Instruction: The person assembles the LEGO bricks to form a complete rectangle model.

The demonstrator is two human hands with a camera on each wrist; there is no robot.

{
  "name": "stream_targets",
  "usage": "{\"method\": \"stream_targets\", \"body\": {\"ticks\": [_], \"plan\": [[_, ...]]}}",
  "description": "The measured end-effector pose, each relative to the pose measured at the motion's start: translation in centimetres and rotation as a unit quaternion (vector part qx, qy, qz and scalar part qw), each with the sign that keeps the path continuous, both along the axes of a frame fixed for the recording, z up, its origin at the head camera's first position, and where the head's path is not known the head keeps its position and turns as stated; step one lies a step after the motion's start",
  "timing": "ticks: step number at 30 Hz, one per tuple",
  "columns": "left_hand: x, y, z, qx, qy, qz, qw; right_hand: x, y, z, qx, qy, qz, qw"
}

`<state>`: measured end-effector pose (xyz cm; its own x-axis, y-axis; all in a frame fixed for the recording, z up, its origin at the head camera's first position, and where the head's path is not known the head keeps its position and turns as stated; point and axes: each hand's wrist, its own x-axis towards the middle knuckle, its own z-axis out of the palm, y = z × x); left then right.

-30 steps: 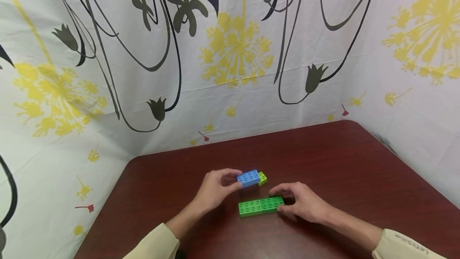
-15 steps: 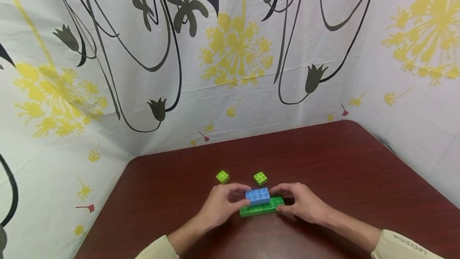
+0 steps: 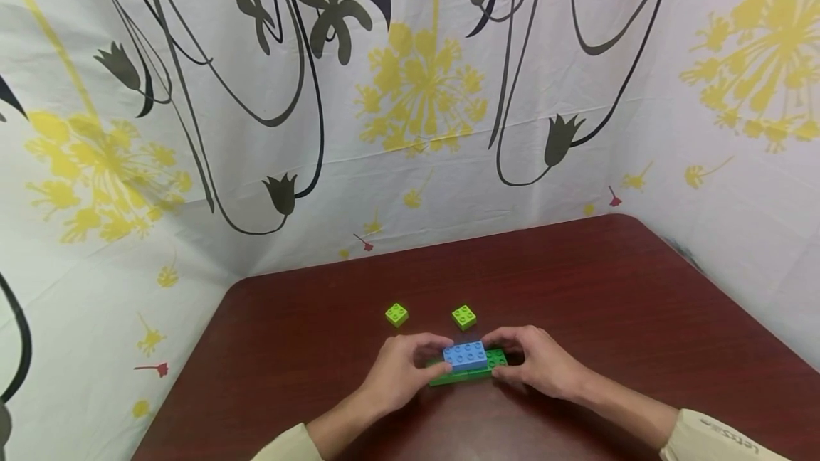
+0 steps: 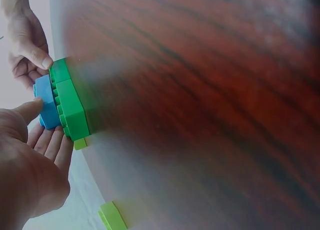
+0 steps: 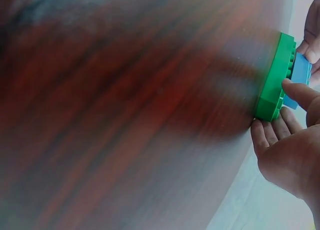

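Observation:
My left hand (image 3: 400, 372) pinches a blue toy building brick (image 3: 465, 356) between thumb and fingers. The brick lies over the seam of two green building bricks (image 3: 451, 378) set end to end on the table. Some green studs show along its edge in the left wrist view, and I cannot tell whether it is fully seated. At the right end of the green pair, my right hand (image 3: 541, 363) grips the darker green brick (image 3: 497, 359) with thumb in front and fingers behind. Most of the green studs on the left are hidden under the blue brick and left hand.
Behind the hands, two small lime-green bricks lie on the dark red-brown table (image 3: 576, 283): a left one (image 3: 396, 315) and a right one (image 3: 464, 317). White flower-patterned cloth (image 3: 410, 183) hangs around the table's far and side edges.
The left hand has brought the blue brick toward me and to the right, from beside the lime-green bricks down onto the green pair. The right hand has stayed nearly still.

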<state>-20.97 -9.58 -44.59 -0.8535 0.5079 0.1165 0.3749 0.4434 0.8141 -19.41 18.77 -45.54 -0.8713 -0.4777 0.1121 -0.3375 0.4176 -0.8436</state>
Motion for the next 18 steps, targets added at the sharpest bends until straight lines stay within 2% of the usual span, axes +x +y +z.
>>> {"method": "stream_targets", "body": {"ticks": [18], "plan": [[0.09,-0.05,-0.49,0.003,0.000,-0.002,1.0000,0.03,-0.09,-0.04,0.010,0.010,-0.007,0.9999]]}}
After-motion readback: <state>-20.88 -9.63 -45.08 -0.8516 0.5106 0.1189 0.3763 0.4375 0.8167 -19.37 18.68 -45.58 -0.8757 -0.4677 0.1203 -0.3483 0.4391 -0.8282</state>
